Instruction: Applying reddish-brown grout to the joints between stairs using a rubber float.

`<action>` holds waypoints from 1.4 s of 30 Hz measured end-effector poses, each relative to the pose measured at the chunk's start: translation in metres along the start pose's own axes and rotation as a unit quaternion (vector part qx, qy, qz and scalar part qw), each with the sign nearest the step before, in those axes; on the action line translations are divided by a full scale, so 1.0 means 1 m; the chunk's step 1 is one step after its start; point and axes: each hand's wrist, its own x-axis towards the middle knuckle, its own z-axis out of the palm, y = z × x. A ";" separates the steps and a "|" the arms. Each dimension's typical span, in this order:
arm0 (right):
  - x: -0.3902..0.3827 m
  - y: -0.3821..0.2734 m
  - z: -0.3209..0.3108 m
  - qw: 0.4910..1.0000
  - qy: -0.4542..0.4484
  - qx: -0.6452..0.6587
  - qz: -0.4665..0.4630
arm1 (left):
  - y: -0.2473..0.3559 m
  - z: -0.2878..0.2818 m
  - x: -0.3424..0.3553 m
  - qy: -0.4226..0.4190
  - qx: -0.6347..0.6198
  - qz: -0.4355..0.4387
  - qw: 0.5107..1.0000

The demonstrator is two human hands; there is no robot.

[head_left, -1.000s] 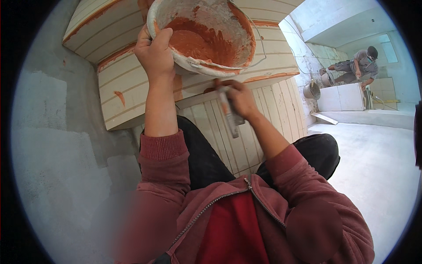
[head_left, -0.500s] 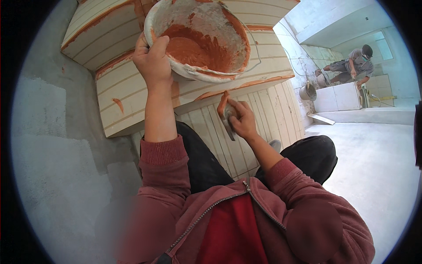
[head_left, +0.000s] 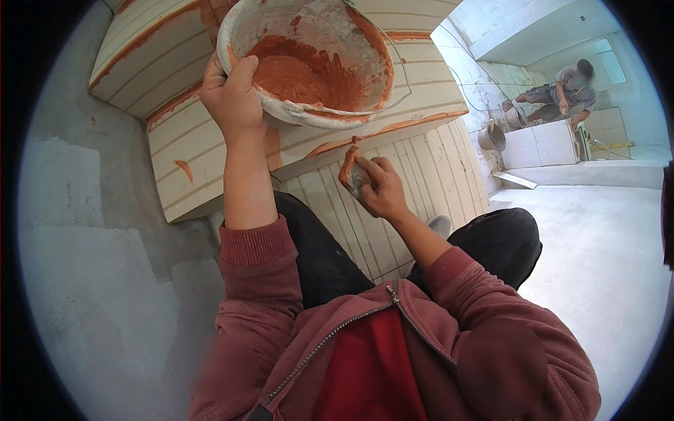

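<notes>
My left hand (head_left: 235, 95) grips the near left rim of a whitish bucket (head_left: 295, 116), thumb over the edge. The bucket tilts toward me above a tiled step, with its wire handle hanging at the right side. Wet orange grout (head_left: 288, 77) lies inside and smears the inner wall. Below the bucket, my right hand (head_left: 382, 188) is closed round a small scraper (head_left: 349, 168) with orange grout along its edge. The fingers and palm hide much of the scraper, including its handle.
Cream ribbed-tile steps (head_left: 203, 158) rise ahead, with orange grout along their edges and joints. A grey plastered wall (head_left: 77, 189) stands at left. At far right a person (head_left: 565, 95) works beside white tiles (head_left: 544, 146), near a bucket (head_left: 493, 136) and a board (head_left: 514, 179).
My right hand and the scraper have risen slightly toward the bucket, and the scraper has turned. The bucket and my left hand appear slightly further left.
</notes>
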 end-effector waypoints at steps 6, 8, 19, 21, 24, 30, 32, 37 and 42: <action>0.000 0.001 -0.002 1.000 0.026 -0.018 -0.002 | 0.000 -0.001 0.001 0.001 0.010 -0.009 1.000; -0.002 0.001 -0.002 1.000 0.004 -0.025 -0.008 | 0.001 -0.001 -0.003 0.010 0.013 -0.005 1.000; 0.004 0.012 -0.003 0.996 0.077 -0.043 -0.024 | -0.003 -0.002 -0.001 -0.007 0.015 0.000 1.000; -0.002 0.013 -0.002 0.998 0.017 -0.057 0.000 | -0.001 0.000 -0.001 -0.013 0.020 0.002 1.000; 0.007 0.008 -0.005 0.996 0.086 -0.016 0.001 | -0.001 0.003 -0.004 0.002 0.020 0.005 1.000; 0.001 0.012 -0.004 0.996 0.081 -0.015 0.015 | -0.002 0.001 -0.002 -0.010 0.023 0.006 1.000; 0.004 0.014 -0.004 0.997 0.062 -0.033 0.014 | -0.001 0.002 0.000 -0.008 0.027 0.008 1.000; 0.000 0.018 -0.002 0.997 0.066 -0.020 0.022 | -0.003 0.002 -0.001 -0.003 0.021 0.005 1.000; -0.007 0.015 -0.007 0.998 0.045 -0.038 0.032 | -0.001 0.001 -0.001 -0.019 0.016 0.011 1.000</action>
